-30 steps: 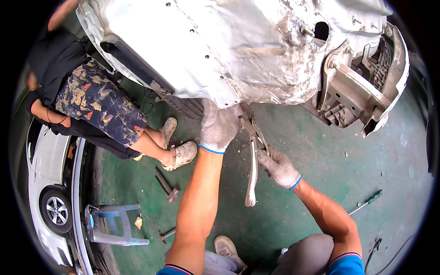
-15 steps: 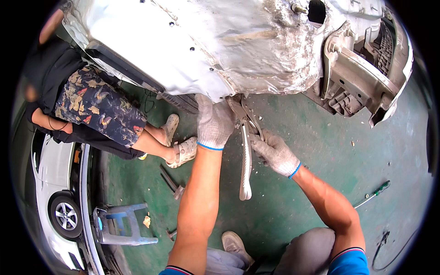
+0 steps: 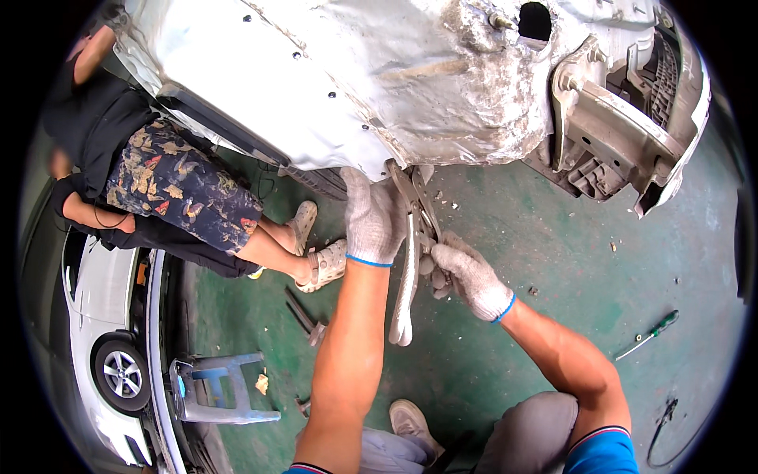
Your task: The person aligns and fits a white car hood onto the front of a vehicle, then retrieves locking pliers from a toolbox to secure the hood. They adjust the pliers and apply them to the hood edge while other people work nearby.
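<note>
A large pair of metal locking pliers (image 3: 406,292) hangs at the lower edge of a white, dented car body panel (image 3: 300,103), jaws up against that edge. My right hand (image 3: 470,276), in a knit glove with a blue cuff, has its fingers curled on the pliers' shorter right-hand handle. The long ridged handle slants down to the left, free of my hand. My gloved left hand (image 3: 373,217) is wrapped at the panel's edge beside the jaws, thumb up. Its fingers pass behind the pliers and are partly hidden.
A person in patterned shorts (image 3: 178,174) stands at left by the panel. A blue-grey stool (image 3: 225,411), a hammer-like tool (image 3: 306,316) and a green-handled screwdriver (image 3: 651,336) are on the green floor. A bent metal bracket (image 3: 624,126) juts out right; a white car (image 3: 99,316) stands left.
The pliers' long handle has swung left at its lower end. My right hand has shifted slightly down and left with its fingers looser. The view has moved a little.
</note>
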`<state>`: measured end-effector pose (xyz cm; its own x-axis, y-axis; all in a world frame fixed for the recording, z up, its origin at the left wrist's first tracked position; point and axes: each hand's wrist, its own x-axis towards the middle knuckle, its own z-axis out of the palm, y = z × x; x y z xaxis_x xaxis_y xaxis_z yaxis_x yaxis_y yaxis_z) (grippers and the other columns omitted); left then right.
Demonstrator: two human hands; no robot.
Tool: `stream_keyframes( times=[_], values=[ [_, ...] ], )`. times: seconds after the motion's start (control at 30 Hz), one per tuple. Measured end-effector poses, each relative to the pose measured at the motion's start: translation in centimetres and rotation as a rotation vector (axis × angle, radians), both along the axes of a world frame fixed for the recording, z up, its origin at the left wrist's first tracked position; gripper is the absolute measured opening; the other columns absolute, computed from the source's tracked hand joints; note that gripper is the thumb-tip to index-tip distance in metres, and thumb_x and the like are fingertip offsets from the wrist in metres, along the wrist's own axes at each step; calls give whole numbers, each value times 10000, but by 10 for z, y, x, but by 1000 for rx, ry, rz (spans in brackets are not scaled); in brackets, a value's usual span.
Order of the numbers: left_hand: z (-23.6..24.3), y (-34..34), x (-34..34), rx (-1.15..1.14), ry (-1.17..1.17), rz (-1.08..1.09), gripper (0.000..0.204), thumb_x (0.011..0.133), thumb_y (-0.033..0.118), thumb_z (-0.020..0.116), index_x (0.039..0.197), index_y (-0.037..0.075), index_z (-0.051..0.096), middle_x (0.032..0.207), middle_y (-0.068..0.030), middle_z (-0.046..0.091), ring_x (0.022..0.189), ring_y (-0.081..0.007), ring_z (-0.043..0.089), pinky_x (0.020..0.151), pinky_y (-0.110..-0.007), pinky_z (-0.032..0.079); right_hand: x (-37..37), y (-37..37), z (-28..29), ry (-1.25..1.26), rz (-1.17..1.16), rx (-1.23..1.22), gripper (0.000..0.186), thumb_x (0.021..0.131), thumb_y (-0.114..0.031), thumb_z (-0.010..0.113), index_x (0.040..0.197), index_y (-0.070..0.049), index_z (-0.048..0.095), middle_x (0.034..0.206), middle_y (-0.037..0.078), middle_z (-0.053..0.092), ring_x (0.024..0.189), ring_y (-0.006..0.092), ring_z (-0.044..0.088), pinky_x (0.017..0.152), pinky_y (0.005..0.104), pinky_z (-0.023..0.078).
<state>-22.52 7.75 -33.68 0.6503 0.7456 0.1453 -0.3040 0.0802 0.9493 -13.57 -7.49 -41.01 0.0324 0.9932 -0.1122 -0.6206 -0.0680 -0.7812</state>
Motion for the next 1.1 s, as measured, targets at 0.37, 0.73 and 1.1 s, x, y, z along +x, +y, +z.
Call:
stream_keyframes(
  times=[0.37,0.73,1.1],
  values=[
    [33,-32,-19,-151,166,141,948,1045,738,387,1514,-85,421,1493,-232,543,1334,-329,545,1124,-416,440,-9,4,16,-8,-114,-180,453,1039,-598,600,1121,-153,612,787,-48,532,627,66,442,541,250,396],
    [82,-96,-20,504,1009,116,528,966,237,681,1392,-30,521,1269,-128,658,1133,-224,626,1002,-370,493,-24,16,16,65,-204,-213,447,1030,-581,623,1018,-135,615,751,-53,500,612,64,436,508,258,354],
    [34,-68,-14,748,934,236,511,1024,365,574,1305,-57,507,1072,-315,685,1030,-506,664,919,-557,500,-12,18,2,-72,-169,-76,542,1019,-667,571,1083,-130,596,837,-42,530,703,76,450,577,248,375]
  ],
)
